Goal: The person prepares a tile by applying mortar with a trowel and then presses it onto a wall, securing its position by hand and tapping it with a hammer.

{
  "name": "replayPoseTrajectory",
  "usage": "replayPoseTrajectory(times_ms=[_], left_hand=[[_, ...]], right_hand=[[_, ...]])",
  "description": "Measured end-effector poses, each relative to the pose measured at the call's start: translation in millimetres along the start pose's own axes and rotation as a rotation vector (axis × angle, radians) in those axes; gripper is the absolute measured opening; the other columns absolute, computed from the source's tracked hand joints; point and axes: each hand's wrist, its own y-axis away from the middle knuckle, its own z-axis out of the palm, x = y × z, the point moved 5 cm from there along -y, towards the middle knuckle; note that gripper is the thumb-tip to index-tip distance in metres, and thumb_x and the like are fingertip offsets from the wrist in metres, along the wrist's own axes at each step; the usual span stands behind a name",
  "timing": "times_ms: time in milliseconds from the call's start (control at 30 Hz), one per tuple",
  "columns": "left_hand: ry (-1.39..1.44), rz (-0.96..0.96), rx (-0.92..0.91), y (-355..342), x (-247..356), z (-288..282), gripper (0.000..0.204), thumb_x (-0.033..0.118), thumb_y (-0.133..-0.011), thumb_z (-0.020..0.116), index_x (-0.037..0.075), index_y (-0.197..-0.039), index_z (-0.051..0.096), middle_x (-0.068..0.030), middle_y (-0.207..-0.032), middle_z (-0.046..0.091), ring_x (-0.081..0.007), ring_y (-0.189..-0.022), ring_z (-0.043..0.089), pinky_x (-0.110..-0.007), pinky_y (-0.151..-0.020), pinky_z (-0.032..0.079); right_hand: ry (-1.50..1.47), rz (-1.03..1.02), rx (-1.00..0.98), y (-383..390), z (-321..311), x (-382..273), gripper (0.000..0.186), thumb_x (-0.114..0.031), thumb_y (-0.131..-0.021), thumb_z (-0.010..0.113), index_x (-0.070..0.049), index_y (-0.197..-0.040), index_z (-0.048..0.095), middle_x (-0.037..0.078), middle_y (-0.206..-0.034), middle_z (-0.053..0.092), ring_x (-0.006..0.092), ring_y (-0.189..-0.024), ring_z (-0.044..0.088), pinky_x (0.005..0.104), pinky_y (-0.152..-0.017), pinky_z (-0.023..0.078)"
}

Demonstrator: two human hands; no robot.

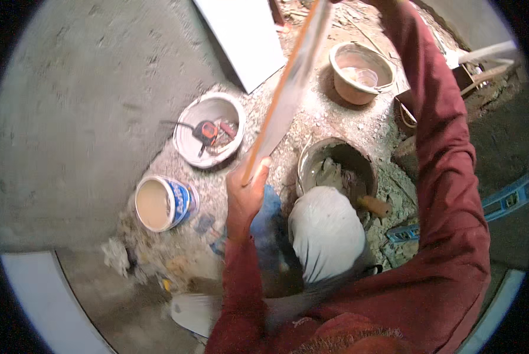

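A long, thin tile (288, 94) is seen nearly edge-on, with an orange-brown edge and a pale face. It slants from the middle of the view up to the top rim. My left hand (247, 192) is closed round its near end, thumb on the pale face. At the top rim my right hand (387, 7) grips the far end, its fingers partly cut off by the picture. Below the tile stands a bucket of grey mortar (329, 171). A wooden-handled tool (375, 206) rests in that bucket, its working end hidden. My bent knee (326, 230) is beside it.
A white bucket (182, 141) holds a tape measure (206, 133). Nearby stands a blue-and-white paint pail (154, 203). Another bucket (356, 94) is farther off, near a white panel (250, 41). A blue spirit level (506, 200) lies behind my right arm. Rubble covers the floor beside a grey wall (87, 118).
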Motion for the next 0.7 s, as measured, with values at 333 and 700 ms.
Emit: replayPoseTrajectory(times_ms=[333, 700], left_hand=[[1.526, -0.557, -0.149, 46.0, -68.5, 113.8, 0.043, 0.031, -0.103, 0.047, 0.002, -0.135, 0.05, -0.0098, -0.13, 0.059, -0.0203, -0.109, 0.062, -0.034, -0.093, 0.049], [1.044, -0.645, 0.007, 101.5, -108.9, 56.4, 0.038, 0.032, -0.098, 0.058, -0.002, -0.113, 0.066, -0.01, -0.104, 0.071, -0.0187, -0.084, 0.069, -0.031, -0.077, 0.054]], right_hand=[[-0.06, 0.221, 0.187, 81.0, -71.6, 41.9, 0.05, -0.045, -0.097, 0.053, -0.003, -0.124, 0.056, 0.015, -0.109, 0.063, 0.0284, -0.1, 0.062, 0.0388, -0.087, 0.051], [0.097, 0.0, 0.134, 207.6, -55.0, -42.3, 0.03, -0.025, -0.09, 0.061, 0.001, -0.105, 0.062, 0.013, -0.097, 0.063, 0.0222, -0.088, 0.063, 0.0373, -0.081, 0.052]])
